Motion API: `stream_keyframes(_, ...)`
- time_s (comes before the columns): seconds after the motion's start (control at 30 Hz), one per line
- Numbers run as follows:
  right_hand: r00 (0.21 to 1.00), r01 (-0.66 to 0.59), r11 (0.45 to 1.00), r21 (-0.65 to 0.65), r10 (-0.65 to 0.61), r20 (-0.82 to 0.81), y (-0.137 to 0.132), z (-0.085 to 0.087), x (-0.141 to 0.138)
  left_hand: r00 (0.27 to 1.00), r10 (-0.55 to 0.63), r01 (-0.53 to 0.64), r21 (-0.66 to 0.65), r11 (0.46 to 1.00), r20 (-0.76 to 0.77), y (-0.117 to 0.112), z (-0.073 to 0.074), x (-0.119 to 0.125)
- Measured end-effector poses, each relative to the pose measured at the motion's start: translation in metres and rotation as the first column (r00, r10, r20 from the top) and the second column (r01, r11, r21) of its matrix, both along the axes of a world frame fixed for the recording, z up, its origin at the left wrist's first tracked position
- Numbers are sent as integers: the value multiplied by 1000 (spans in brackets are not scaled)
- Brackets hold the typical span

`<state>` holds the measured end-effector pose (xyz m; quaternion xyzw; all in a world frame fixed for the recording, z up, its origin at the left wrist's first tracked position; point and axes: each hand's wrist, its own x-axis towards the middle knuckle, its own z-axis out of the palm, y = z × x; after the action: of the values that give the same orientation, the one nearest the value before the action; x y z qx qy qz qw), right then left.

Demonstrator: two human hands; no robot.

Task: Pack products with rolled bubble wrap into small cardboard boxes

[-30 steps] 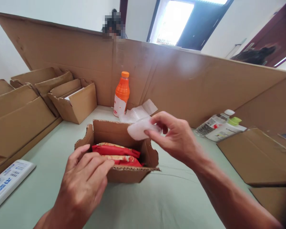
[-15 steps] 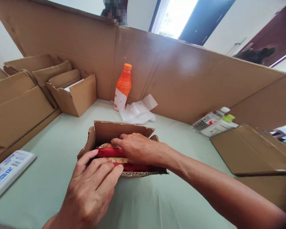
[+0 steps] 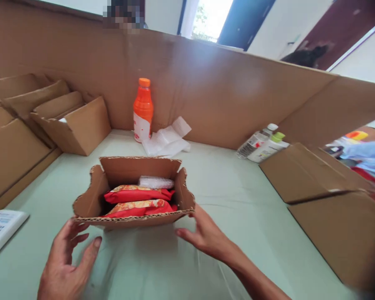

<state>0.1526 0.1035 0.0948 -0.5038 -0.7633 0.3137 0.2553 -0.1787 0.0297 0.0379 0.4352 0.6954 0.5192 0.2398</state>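
An open cardboard box (image 3: 137, 167) stands at the middle of the table. Inside lie two red packets with patterned tops, the rear packet (image 3: 140, 195) and the front packet (image 3: 140, 208). Behind them sits an item in clear wrap (image 3: 156, 182). At the box's left front corner is my left hand (image 3: 70, 252), fingers apart and curved, its fingertips close to the cardboard. My right hand (image 3: 203, 233) is at the right front corner, thumb spread from the fingers. Some of its fingertips are hidden beside the box, so firm contact cannot be made out.
An orange bottle (image 3: 143, 110) and bubble wrap (image 3: 167, 139) are at the back. More cardboard boxes (image 3: 90, 129) stand left, above a white package (image 3: 4, 229). Two bottles (image 3: 259, 143) lie right, near brown cartons (image 3: 334, 233). A cardboard wall (image 3: 206, 91) runs behind.
Both hands have left the red packets inside the box and moved to its front corners. The packets and the wrapped item now show. The view has shifted a little.
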Motion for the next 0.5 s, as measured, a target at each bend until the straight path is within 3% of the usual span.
stream_keyframes(0.1, 1000, -15, 1000, -9, 15, -21, 10, -15, -29, 997, 9, 1, -135, 991, 78, 13, 0, 5)
stream_keyframes(0.2, 995, 100, 995, 23, -99, -23, 18, -17, -21, 995, 18, -5, -133, 991, 98, 41, 9, 25)
stream_keyframes(0.27, 973, 231, 972, 34, -231, -26, 9, -21, 4, 989, -76, 90, -109, 990, 128, 60, 12, 52)
stream_keyframes(0.33, 927, 376, 926, 43, -375, -30, -13, -28, 37, 952, -243, 258, -63, 964, 186, 78, 13, 87)
stream_keyframes(0.43, 838, 544, 837, 64, -545, -3, -56, -40, 89, 814, -493, 523, -19, 852, 306, 100, 10, 142)
stream_keyframes(0.5, 778, 626, 777, 70, -628, 10, -80, -46, 120, 724, -607, 638, 17, 770, 328, 107, 7, 173)
